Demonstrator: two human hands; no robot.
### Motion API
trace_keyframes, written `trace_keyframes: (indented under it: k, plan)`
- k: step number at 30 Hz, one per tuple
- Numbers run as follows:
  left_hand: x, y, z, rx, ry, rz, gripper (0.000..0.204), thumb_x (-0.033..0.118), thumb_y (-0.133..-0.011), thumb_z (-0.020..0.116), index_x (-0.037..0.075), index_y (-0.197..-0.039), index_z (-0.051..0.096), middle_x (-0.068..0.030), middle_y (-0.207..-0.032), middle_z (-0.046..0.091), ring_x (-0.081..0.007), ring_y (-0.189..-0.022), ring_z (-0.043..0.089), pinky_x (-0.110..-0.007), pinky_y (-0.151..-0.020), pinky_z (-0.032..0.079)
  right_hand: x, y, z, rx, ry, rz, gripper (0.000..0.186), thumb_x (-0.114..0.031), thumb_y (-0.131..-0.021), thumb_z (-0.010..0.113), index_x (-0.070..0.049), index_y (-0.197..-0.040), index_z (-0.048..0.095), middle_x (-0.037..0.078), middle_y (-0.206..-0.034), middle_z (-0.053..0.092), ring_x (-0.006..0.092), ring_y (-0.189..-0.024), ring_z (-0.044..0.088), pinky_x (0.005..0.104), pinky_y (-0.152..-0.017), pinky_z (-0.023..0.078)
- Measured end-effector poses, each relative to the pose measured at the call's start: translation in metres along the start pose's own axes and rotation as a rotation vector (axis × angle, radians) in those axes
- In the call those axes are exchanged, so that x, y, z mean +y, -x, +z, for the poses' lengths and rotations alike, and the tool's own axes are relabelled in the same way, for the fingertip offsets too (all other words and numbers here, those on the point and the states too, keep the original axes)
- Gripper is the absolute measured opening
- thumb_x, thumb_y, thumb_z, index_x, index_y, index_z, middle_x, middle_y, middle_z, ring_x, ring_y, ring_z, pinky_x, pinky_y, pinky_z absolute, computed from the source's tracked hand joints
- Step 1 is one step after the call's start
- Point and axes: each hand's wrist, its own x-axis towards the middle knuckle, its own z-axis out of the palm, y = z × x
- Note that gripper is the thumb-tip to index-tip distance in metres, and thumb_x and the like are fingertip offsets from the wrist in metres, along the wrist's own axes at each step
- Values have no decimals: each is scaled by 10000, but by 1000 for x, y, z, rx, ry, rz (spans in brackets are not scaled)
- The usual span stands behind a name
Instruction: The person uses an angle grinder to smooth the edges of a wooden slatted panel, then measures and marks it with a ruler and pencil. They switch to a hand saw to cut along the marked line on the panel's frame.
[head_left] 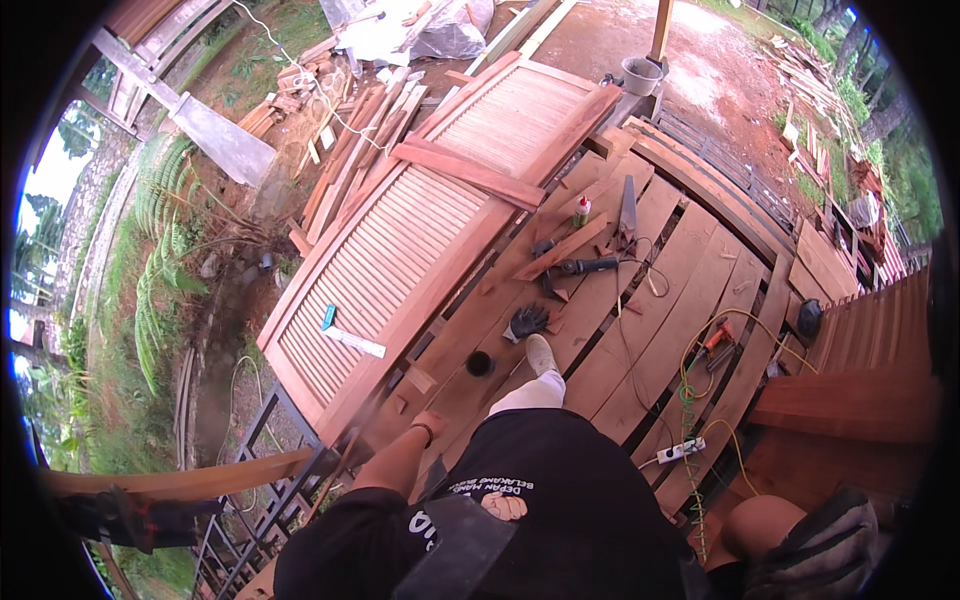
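Observation:
My left hand [430, 420], with a dark band at its wrist, reaches down beside the near end of a large louvered wooden door [400, 245]. Its fingers are too small to make out, and I cannot tell if it touches the wood. A try square [352, 341] with a blue-green stock lies across the slats. At the lower right edge is my bent right arm [762, 525]. Beside it, a grey and black glove [825, 550] seems to cover my right hand, its fingers unclear. Another dark work glove [528, 320] lies on the deck by my foot.
On the plank deck [655, 300] lie an angle grinder [588, 266], a hand saw [627, 212], a small bottle [582, 211], and an orange power tool [718, 338]. Cords run to a white power strip [681, 451]. Gaps show between planks. A dark cup [480, 363] stands near my foot.

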Motion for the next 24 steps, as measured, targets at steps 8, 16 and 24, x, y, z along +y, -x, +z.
trace_keyframes:
  k: [8, 16, 24]
  plan:
    - [210, 6, -26, -46, 171, 331, 361, 358, -839, 654, 74, -1048, 736, -90, -928, 742, -210, -848, 706, -344, -816, 539, 90, -43, 8, -21, 82, -14, 349, -301, -961, 549, 39, -1025, 594, 135, -845, 630, 170, -635, 592, 296, -619, 499]
    - [282, -94, -98, -2, 500, 269, 301, 322, -864, 635, 81, -1014, 737, -76, -917, 739, -192, -846, 702, -334, -810, 541, 177, -71, 10, 49, 128, 41, 434, -361, -975, 518, 63, -1015, 599, 134, -833, 630, 173, -643, 586, 306, -649, 491]
    - [258, -90, -81, 38, 401, 24, 289, 329, -853, 631, 107, -997, 747, -83, -917, 742, -227, -930, 700, -345, -869, 527, 332, 41, 10, 403, 58, 884, 369, -295, -970, 553, 60, -1056, 611, 109, -871, 648, 168, -719, 606, 299, -696, 502]
